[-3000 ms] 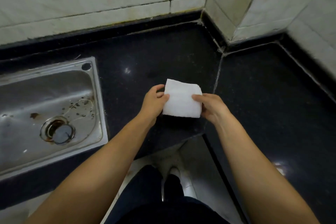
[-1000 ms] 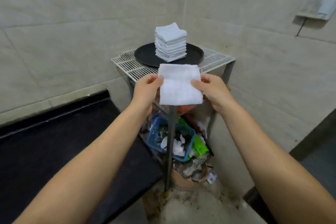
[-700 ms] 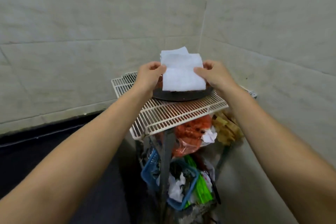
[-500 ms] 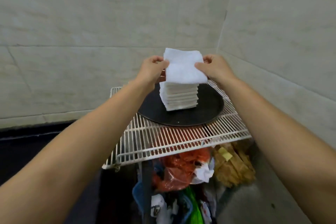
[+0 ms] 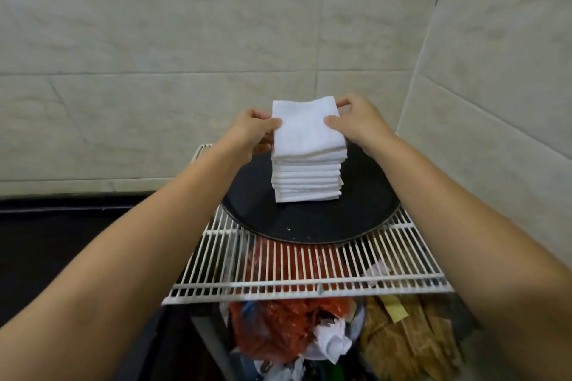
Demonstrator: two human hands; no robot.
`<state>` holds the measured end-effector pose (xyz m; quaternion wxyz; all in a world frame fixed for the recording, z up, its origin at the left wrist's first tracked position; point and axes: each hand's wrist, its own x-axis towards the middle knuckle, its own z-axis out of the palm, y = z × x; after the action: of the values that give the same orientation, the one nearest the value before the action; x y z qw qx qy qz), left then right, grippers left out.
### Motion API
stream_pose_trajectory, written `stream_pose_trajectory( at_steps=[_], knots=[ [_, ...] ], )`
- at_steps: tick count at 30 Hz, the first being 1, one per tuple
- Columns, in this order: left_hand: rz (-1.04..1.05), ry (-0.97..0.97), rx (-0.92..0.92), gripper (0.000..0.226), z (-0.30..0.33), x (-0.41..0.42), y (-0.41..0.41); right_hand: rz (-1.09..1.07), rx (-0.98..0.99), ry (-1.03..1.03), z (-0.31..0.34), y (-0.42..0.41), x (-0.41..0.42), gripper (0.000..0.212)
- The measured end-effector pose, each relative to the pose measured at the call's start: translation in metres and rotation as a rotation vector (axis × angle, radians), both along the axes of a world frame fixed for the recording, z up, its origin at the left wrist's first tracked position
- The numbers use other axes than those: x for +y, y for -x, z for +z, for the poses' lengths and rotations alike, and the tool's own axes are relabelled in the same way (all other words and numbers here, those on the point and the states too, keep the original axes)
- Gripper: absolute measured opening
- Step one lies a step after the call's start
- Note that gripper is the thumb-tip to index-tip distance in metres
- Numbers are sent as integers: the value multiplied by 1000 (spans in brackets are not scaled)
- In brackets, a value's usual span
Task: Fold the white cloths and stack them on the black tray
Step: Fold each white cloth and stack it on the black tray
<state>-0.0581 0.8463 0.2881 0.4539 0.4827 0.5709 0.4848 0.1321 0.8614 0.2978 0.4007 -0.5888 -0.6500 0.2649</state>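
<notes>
A folded white cloth (image 5: 308,128) lies on top of a stack of several folded white cloths (image 5: 307,179). The stack stands on a round black tray (image 5: 309,226) on a white wire rack (image 5: 303,272). My left hand (image 5: 252,131) pinches the top cloth's left edge. Its right edge is held by my right hand (image 5: 356,120), thumb on top. The cloth sits roughly square with the stack, resting on it.
The rack stands in a corner between two tiled walls (image 5: 185,40). Below it hang red plastic bags (image 5: 278,328), crumpled white paper (image 5: 331,343) and brown packets (image 5: 411,337). A black counter edge (image 5: 62,226) runs on the left.
I turned from the black counter to the rack, carried the folded cloth forward and lowered it onto the stack. Both hands keep their hold on its edges.
</notes>
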Motion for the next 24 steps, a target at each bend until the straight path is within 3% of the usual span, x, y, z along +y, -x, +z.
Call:
stream_pose_trajectory(
  at_steps=[5,8,11,13,17,24],
  knots=[
    [115,25,-50,22,-12,1,7,-84,215,35,-6,-13,-3,49],
    [150,170,-154,55,-37,-3,11,-31,469,276,-30,-25,-8,57],
    [37,274,-327,76,-58,-12,3,5,616,473,-57,-22,-14,68],
    [-17,266,-418,76,-63,-16,-7,22,668,492,-64,-15,-14,68],
    [0,227,-458,65,-61,-24,-25,111,696,458,-65,0,-20,48],
    [-16,222,-405,68,-56,-29,-36,145,735,459,-65,3,-23,55]
  ],
)
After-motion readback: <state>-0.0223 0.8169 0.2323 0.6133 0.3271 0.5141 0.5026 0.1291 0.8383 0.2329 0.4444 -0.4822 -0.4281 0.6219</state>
